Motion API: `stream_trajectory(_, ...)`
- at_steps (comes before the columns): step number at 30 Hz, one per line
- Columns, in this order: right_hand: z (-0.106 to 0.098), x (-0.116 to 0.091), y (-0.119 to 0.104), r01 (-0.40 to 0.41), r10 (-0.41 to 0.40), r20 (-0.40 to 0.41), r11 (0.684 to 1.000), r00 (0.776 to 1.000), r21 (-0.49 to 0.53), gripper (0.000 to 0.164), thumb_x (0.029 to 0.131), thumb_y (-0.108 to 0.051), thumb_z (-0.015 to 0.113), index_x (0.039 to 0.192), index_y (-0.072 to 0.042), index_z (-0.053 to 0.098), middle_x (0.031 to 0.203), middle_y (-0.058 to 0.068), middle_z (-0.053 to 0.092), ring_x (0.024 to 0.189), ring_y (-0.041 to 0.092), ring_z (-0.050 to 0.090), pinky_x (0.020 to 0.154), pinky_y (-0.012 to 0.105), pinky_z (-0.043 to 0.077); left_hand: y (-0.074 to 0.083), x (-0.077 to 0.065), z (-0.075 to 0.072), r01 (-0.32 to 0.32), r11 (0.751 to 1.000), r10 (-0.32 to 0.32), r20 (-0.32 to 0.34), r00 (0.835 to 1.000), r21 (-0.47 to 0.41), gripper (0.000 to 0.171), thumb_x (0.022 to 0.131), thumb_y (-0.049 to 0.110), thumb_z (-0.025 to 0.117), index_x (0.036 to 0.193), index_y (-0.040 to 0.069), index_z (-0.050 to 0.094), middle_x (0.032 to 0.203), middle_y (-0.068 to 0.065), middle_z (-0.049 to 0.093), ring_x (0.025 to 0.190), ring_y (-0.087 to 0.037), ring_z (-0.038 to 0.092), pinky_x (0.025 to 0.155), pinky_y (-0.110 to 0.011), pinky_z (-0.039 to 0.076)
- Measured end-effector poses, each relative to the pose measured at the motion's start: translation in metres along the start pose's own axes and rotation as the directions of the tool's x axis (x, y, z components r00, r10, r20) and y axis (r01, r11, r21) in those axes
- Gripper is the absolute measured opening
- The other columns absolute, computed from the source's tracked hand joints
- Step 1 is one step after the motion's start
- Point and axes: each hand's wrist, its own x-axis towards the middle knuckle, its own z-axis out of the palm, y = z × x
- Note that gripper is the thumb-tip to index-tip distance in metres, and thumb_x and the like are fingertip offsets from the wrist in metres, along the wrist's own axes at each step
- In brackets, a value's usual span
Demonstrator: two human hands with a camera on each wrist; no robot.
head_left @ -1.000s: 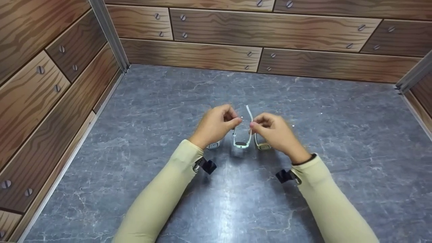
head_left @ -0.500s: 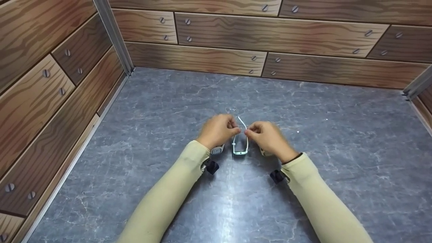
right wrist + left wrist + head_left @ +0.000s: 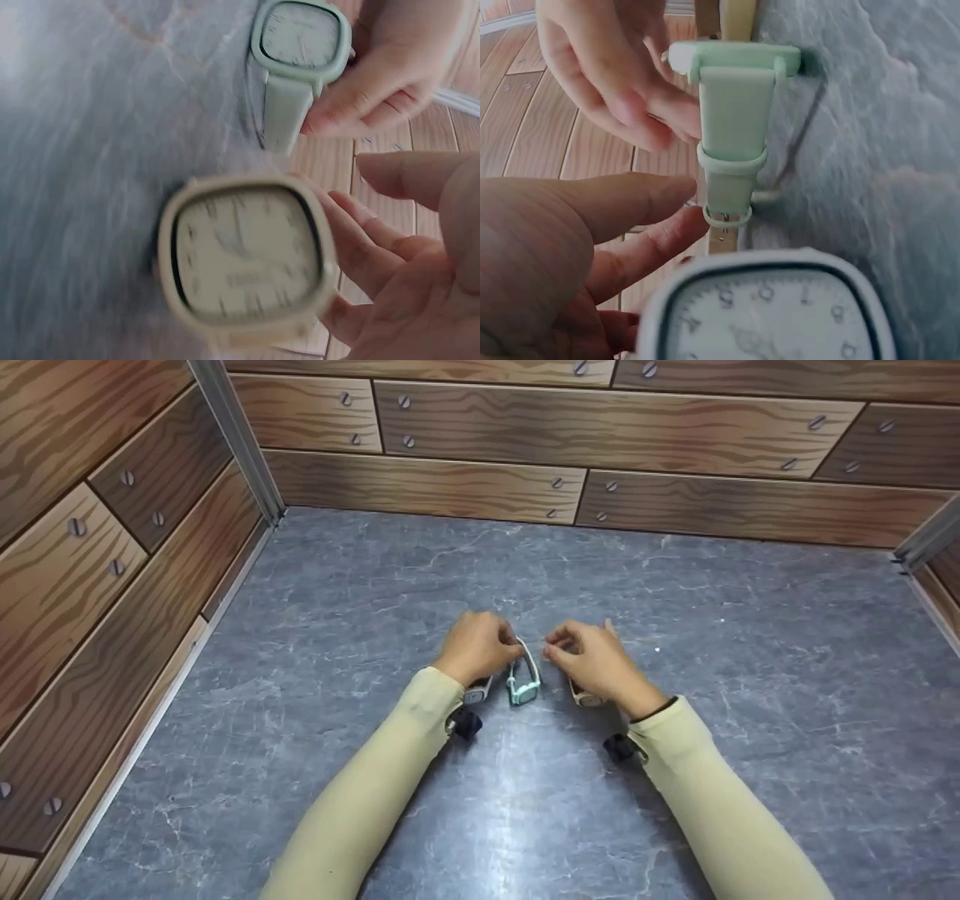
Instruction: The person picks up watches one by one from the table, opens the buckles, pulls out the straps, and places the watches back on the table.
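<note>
A mint-green wristwatch [image 3: 524,692] stands on edge on the tabletop between the hands, its strap rising in a loop. The left hand [image 3: 480,645] pinches the strap near the buckle with thumb and index fingertips. In the left wrist view, the mint strap [image 3: 737,112] hangs in front of those fingertips. The right hand [image 3: 589,652] is apart from it, thumb and fingers loosely curved with a gap between them. A whitish watch [image 3: 772,315] lies under the left hand. A cream-yellow watch [image 3: 244,255] is beneath the right hand, its strap partly hidden.
The grey marbled tabletop [image 3: 390,570] spreads around the hands. Wood-patterned panels [image 3: 480,427] stand behind it and along the left side. A metal corner post [image 3: 240,442] is at the back left. Black cameras [image 3: 466,725] are strapped to both wrists.
The right hand has let go of the mint strap and its fingers have parted. The mint watch has come lower and turned, its strap end leaning toward the left hand.
</note>
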Motion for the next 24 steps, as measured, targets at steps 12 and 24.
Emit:
stream_trajectory(12,-0.063,-0.043,-0.011,0.063,-0.035,-0.271,0.993,0.962,0.097,0.018,0.098,-0.004,0.065,0.114,0.005,0.068,0.103,0.017,0.072,0.089,0.019,0.065,0.081,0.020,0.054,0.020,-0.031,-0.054,-0.161,0.968,0.142,-0.107,0.984,-0.192,0.033,0.099,0.028,0.069,0.128,0.010,0.067,0.097,0.000,0.069,0.087,-0.015,0.063,0.080,-0.032,0.052)
stream_trajectory(24,-0.093,-0.065,-0.013,0.104,-0.114,-0.420,0.994,0.900,-0.047,0.014,0.097,-0.006,0.068,0.109,0.002,0.071,0.093,0.011,0.073,0.079,0.003,0.061,0.069,0.011,0.049,0.032,-0.043,-0.077,-0.250,0.968,0.238,-0.219,0.946,-0.028,0.037,0.100,0.030,0.069,0.133,0.013,0.064,0.109,-0.001,0.068,0.102,-0.018,0.064,0.088,-0.035,0.053)
